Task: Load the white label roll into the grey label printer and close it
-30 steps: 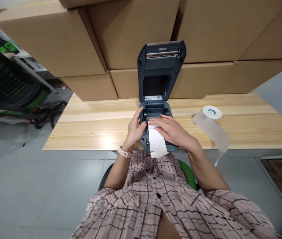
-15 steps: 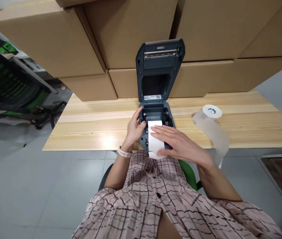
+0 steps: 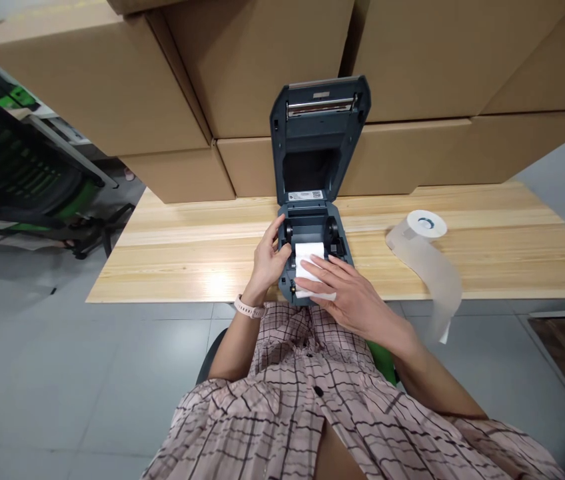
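A dark grey label printer [image 3: 307, 227] stands on the wooden table with its lid [image 3: 320, 137] raised. White paper [image 3: 308, 257] lies inside its lower body, over the front part. My left hand [image 3: 268, 257] rests against the printer's left side, fingers apart, with the thumb at the inner edge beside the paper. Across the paper lies my right hand [image 3: 345, 293], its fingers spread and flat; part of the paper is hidden under it, and an edge shows by the palm.
A roll of label tape [image 3: 425, 225] stands on the right of the wooden table [image 3: 172, 253], its loose strip hanging over the front edge. Cardboard boxes [image 3: 262, 60] are stacked behind the printer. An office chair [image 3: 27, 167] is at the far left.
My right hand has moved slightly down and left over the paper. The paper's end, which hung past the printer's front, now lies drawn back under the hand. My left hand has barely moved.
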Demonstrator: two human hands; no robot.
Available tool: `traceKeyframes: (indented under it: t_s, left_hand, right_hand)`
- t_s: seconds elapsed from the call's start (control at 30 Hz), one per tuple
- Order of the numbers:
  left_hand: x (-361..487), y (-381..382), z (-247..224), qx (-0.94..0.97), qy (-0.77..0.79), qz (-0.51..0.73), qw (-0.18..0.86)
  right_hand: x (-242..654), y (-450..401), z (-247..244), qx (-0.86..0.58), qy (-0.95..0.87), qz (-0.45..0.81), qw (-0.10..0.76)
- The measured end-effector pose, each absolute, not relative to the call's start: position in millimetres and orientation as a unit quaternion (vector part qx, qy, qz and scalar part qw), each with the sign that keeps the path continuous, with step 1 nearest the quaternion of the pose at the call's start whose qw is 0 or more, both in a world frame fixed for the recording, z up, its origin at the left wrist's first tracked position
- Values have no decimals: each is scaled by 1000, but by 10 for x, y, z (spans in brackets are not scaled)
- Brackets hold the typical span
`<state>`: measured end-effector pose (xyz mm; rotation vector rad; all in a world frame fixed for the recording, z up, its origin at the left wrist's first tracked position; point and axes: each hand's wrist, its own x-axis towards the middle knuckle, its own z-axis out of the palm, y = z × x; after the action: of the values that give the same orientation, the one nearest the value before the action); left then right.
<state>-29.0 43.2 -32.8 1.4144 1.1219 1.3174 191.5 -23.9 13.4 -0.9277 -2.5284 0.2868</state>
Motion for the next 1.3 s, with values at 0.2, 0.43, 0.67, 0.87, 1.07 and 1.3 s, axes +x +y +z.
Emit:
traceKeyframes:
  t_s: [0.2, 0.43, 0.67, 0.87, 1.07, 1.3]
  left_hand:
    - [-294, 432, -321, 571, 460, 520, 437]
    - [-283, 461, -363, 575, 445, 519, 449]
    - [-302, 463, -373, 588, 436, 505, 456]
    - [-300, 470, -362, 594, 423, 503, 464]
    - [-277, 447, -319, 595, 419, 505, 465]
    - [-260, 441, -313, 591, 407, 516, 468]
  right_hand:
    - [1997, -265, 105, -320, -905, 131, 248]
    - [2038, -268, 58, -305, -903, 136, 271]
    - [2071, -300, 29, -298, -891, 160, 303]
    - [2077, -308, 12, -307, -886, 175, 301]
    - [2090, -302, 17, -297, -885, 180, 309]
    - [2098, -319, 16, -308, -883, 185, 302]
